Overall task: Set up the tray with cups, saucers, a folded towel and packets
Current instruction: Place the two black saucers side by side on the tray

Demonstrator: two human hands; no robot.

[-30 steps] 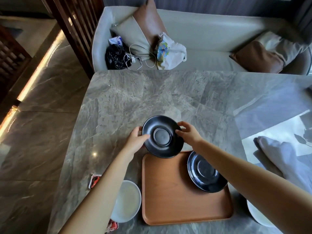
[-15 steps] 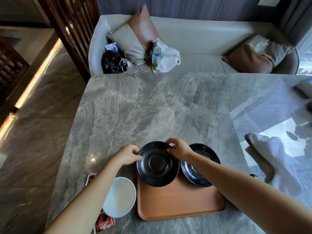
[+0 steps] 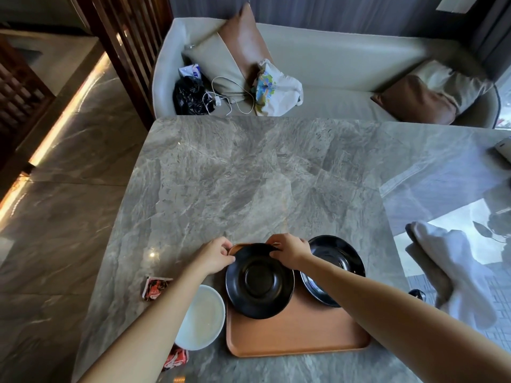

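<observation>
You are setting the second saucer (image 3: 259, 281) onto the tray (image 3: 296, 335), at its far left corner. Your left hand (image 3: 217, 257) and right hand (image 3: 291, 251) both pinch its far rim; it looks down or nearly so. The first saucer (image 3: 338, 261) sits at the tray's far right. Next, release and fetch the white cup (image 3: 200, 317) just left of the tray. Red packets (image 3: 154, 288) lie further left, the towel (image 3: 453, 272) well right. The tray rests on a grey marble table (image 3: 249, 175), a sofa (image 3: 331, 64) beyond.

Left hand (image 3: 218, 257), right hand (image 3: 291, 251): bare; forearms bare, no sleeves, rings, or watch visible.
</observation>
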